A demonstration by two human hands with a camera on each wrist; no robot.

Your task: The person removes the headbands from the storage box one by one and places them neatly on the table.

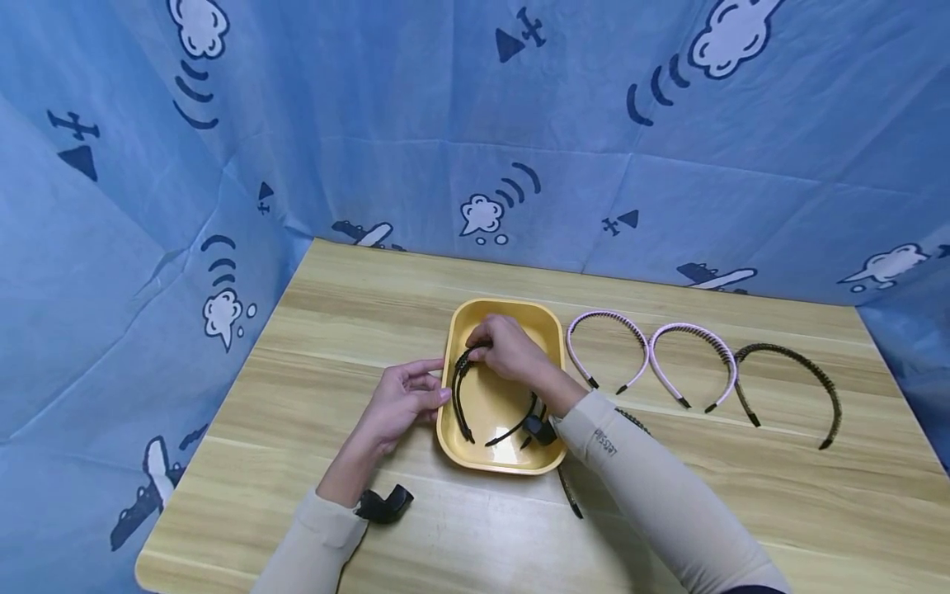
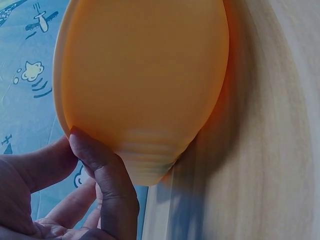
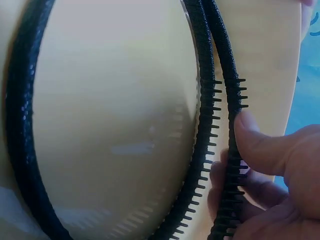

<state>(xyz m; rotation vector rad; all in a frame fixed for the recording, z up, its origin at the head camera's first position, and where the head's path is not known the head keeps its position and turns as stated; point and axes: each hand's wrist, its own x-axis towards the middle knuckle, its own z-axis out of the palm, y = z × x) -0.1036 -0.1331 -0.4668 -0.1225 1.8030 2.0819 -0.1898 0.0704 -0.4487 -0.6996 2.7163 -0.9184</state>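
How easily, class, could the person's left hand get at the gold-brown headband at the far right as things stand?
Probably not easily: the left hand is holding the yellow tray, and the tray and right arm lie between it and the gold-brown headband.

The right wrist view crops the pinched headband [image 3: 234, 145] — both ends.

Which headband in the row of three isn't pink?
The rightmost headband: it is dark, while the left one and middle one are pink.

Glare on tray [image 1: 491, 396], left wrist view dim, perhaps soft
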